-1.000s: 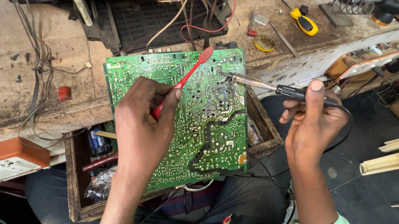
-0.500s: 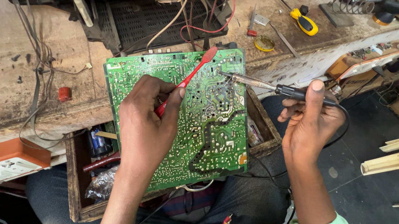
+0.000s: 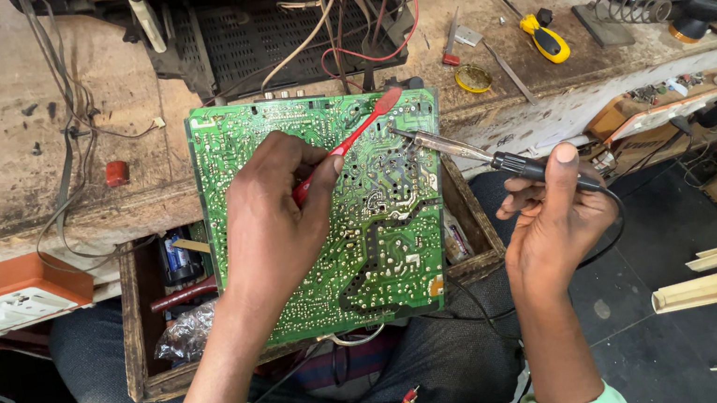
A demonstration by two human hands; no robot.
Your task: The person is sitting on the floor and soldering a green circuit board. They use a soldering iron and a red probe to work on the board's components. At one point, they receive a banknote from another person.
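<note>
I see little change since before: my left hand [image 3: 271,219] still pinches the red tool [image 3: 349,139], my right hand [image 3: 555,219] grips the soldering iron [image 3: 465,152], both tips pointing up-inward over the green circuit board [image 3: 358,258].

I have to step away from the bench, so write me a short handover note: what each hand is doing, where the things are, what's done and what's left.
Left hand: grips a red-handled tool, tip on the upper right part of the green circuit board.
Right hand: holds the soldering iron, tip at the same spot, beside the red tool's tip.
Board: solder side up, propped over the open wooden drawer against the bench edge.
Done: both tips are at one joint.
Left: whether that joint is finished cannot be told; both tools remain on the board.
</note>
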